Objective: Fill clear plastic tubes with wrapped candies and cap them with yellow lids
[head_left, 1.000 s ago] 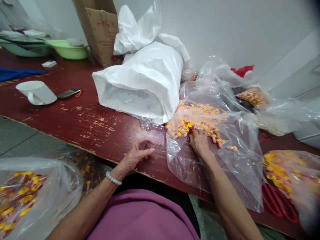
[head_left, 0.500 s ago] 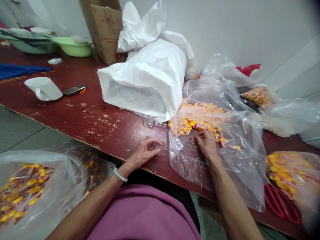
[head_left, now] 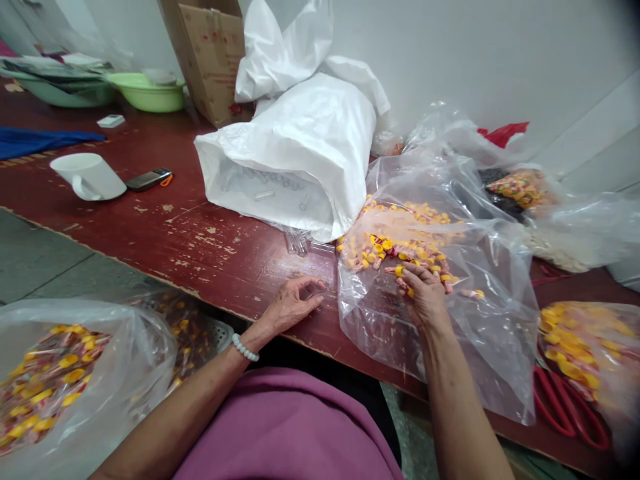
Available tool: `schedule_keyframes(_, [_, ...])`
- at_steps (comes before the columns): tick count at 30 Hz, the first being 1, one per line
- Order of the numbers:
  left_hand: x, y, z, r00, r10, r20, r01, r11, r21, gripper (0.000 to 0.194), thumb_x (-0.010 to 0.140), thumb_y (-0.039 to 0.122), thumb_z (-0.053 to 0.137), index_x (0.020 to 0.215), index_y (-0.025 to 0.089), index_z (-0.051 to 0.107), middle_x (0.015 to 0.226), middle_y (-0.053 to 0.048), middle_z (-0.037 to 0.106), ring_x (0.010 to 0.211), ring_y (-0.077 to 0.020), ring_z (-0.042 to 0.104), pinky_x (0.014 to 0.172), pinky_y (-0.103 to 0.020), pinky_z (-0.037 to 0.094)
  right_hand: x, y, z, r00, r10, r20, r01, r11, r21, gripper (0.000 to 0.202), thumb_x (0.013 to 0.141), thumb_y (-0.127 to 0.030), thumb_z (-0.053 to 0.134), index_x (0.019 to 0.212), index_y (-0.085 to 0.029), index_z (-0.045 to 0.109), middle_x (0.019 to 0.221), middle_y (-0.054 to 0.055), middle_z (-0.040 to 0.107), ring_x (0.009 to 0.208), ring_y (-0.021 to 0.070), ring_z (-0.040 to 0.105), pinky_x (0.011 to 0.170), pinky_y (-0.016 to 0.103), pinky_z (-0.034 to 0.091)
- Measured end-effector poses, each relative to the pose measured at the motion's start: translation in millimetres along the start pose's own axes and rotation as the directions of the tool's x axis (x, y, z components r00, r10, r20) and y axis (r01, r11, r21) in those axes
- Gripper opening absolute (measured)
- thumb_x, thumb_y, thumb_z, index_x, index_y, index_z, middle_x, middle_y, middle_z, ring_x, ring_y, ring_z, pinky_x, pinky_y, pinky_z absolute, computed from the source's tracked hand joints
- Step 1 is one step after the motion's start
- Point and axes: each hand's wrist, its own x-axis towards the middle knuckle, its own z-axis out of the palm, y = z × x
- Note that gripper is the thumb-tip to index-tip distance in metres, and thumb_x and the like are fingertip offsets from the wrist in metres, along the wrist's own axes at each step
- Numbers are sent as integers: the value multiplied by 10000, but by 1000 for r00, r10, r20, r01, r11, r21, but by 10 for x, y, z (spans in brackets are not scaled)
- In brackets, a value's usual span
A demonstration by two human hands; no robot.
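Note:
My right hand [head_left: 425, 293] is closed in a pinch over the clear plastic bag [head_left: 370, 327]. At its fingertips is a small yellow-capped piece [head_left: 399, 271] with a pink-and-red patterned body; another such piece shows just under the fingers. A loose pile of the same yellow-capped pieces [head_left: 425, 250] spreads behind the hand, partly under clear film. Above the table near its front edge, my left hand [head_left: 293, 303] has curved fingers with the thumb apart, and I see nothing in it. Several clear tubes [head_left: 297, 241] lie beyond it, at the mouth of a white sack [head_left: 310, 140] with more tubes inside.
A white mug [head_left: 90, 177] and a phone [head_left: 150, 179] stand on the left of the red table [head_left: 200, 247]. Red-handled scissors [head_left: 567, 407] lie by a bag of yellow-capped pieces [head_left: 585, 340] at right. Another bag, holding clear tubes with yellow caps [head_left: 50, 387], sits low at left.
My right hand has lifted slightly and drawn back to the right from the pile, now with a yellow-capped piece at its fingertips. My left hand has hardly moved.

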Motion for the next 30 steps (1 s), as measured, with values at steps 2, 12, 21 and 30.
schedule_keyframes(2, [-1, 13, 22, 1000, 9, 3, -9, 999, 36, 194, 763, 229, 597, 927, 148, 662, 802, -14, 644, 712, -132, 552, 644, -223, 417, -278, -196, 129, 984, 77, 163, -105, 980, 171, 372, 617, -443, 711, 870, -186, 618, 712, 15, 649, 503, 87, 507, 426, 193, 356])
schedule_keyframes(12, [-86, 183, 92, 986, 100, 131, -91, 993, -72, 227, 823, 259, 567, 991, 141, 664, 886, -29, 673, 790, -144, 584, 722, -236, 436, -790, -449, 513, 825, 100, 556, -207, 969, 133, 292, 776, -407, 679, 981, -199, 683, 611, -23, 604, 578, 88, 559, 501, 172, 406])
schedule_keyframes(21, [-88, 148, 119, 990, 83, 117, -78, 996, -47, 117, 800, 238, 575, 806, 133, 626, 710, 13, 554, 663, -107, 471, 604, -210, 357, -602, -573, 564, 859, 291, 421, -501, 649, 573, 326, 708, -466, 728, 854, -178, 683, 874, 36, 683, 734, 122, 653, 474, 150, 484])
schedule_keyframes(30, [-37, 156, 118, 994, 40, 105, -35, 998, -43, 171, 785, 224, 554, 896, 136, 651, 760, 0, 596, 682, -118, 495, 635, -222, 378, -746, -606, 589, 892, -88, 444, -101, 918, 384, 277, 825, -284, 631, 1096, -254, 581, 1024, 19, 651, 923, 145, 643, 701, 239, 538])
